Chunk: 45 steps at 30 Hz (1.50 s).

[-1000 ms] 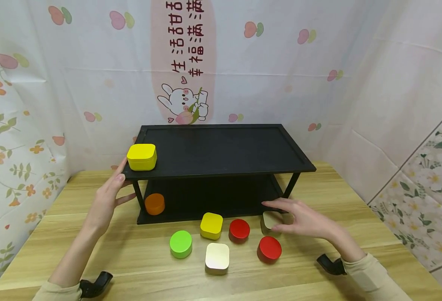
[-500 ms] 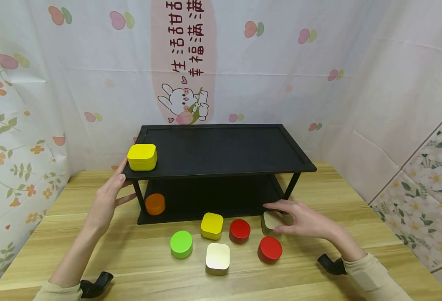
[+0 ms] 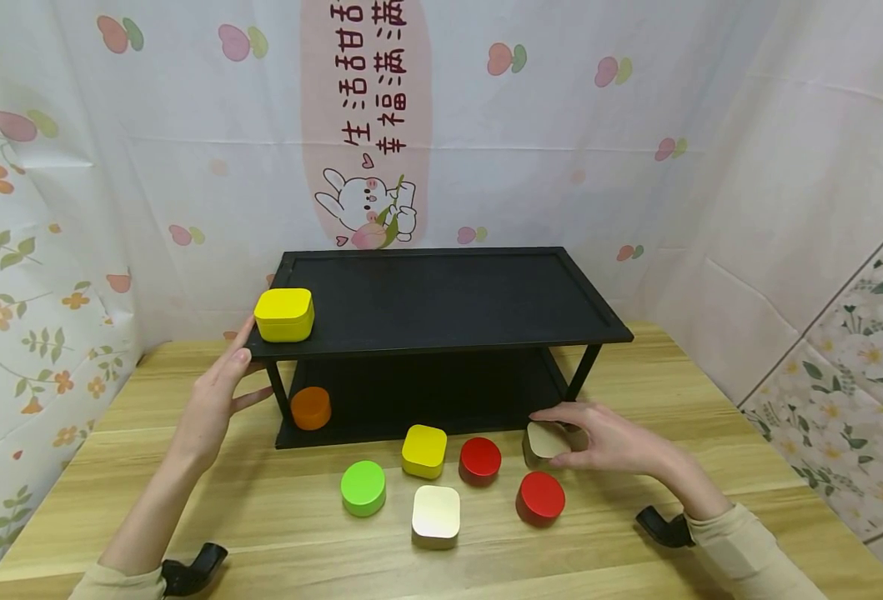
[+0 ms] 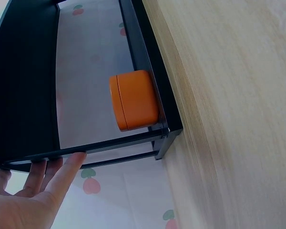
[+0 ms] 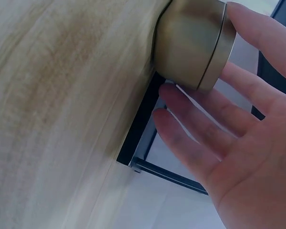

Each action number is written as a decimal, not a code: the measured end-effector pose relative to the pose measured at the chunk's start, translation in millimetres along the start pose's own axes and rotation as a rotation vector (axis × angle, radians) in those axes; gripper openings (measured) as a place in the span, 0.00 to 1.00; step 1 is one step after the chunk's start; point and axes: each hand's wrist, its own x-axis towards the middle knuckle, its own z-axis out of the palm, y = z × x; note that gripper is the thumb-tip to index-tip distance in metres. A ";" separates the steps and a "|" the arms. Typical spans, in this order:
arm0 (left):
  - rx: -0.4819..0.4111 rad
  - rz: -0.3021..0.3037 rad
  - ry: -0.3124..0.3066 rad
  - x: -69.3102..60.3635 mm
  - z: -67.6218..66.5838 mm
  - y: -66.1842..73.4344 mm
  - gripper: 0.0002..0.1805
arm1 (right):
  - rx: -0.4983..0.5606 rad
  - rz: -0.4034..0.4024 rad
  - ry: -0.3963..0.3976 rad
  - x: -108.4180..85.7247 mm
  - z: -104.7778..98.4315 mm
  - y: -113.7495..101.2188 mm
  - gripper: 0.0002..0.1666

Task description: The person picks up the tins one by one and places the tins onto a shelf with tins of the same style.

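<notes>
My left hand (image 3: 212, 400) rests with fairly straight fingers against the left side of the black shelf (image 3: 441, 300); in the left wrist view the fingertips of that hand (image 4: 38, 191) touch a side rail. A yellow box (image 3: 284, 317) stands on the upper board's left front corner, beside those fingers. My right hand (image 3: 614, 437) pinches a gold box (image 3: 546, 442) standing on the table at the shelf's right front. In the right wrist view the thumb touches the lid edge of the gold box (image 5: 190, 43), with fingers of the hand (image 5: 243, 109) behind it.
An orange box (image 3: 311, 408) sits at the lower board's left end. Before the shelf, on the wooden table (image 3: 276, 533), stand a green box (image 3: 363, 488), a yellow box (image 3: 423, 452), red boxes (image 3: 479, 461) (image 3: 540, 498) and a pale gold box (image 3: 436, 517).
The fingers of my right hand have drawn slightly closer around the gold box. My left hand and the boxes have kept their places.
</notes>
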 end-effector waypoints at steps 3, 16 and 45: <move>-0.004 0.001 0.001 0.4 0.1 0.0 0.30 | 0.003 0.005 -0.009 -0.3 -0.2 0.0 0.34; -0.002 -0.004 -0.002 -0.1 0.3 0.1 0.30 | 0.018 0.024 -0.034 -0.9 -0.1 0.0 0.35; -0.001 -0.004 0.003 -0.3 0.5 0.6 0.29 | 0.041 0.036 0.002 -1.7 -3.9 -0.3 0.33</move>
